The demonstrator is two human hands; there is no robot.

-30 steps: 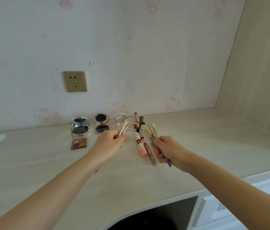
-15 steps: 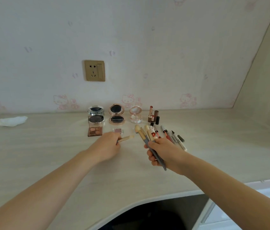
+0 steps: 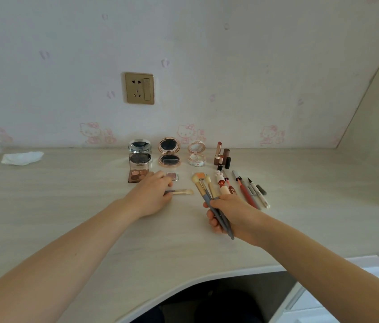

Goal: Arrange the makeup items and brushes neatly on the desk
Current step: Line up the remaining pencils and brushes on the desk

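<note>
My right hand (image 3: 231, 215) grips a bunch of grey-handled makeup brushes (image 3: 207, 194), bristles pointing up and away. My left hand (image 3: 151, 197) rests low on the desk and holds one brush (image 3: 181, 191) that lies flat, its pale tip pointing right. Along the wall stand three open compacts (image 3: 169, 152), an eyeshadow palette (image 3: 137, 176) and lipsticks (image 3: 222, 156). To the right of the bunch lies a row of pens and liners (image 3: 249, 192). A small pink pan (image 3: 172, 176) and an orange pan (image 3: 199, 176) sit in between.
The pale wooden desk (image 3: 67, 206) has a curved front edge with a dark gap below. A crumpled white tissue (image 3: 22, 157) lies at the far left. A gold wall socket (image 3: 139, 88) is above the compacts. White drawers (image 3: 323, 306) are at the lower right.
My left hand has come down from the raised brushes to the desk with a single brush, now lying flat. My right hand has drawn back a little with its bunch. The view has shifted right.
</note>
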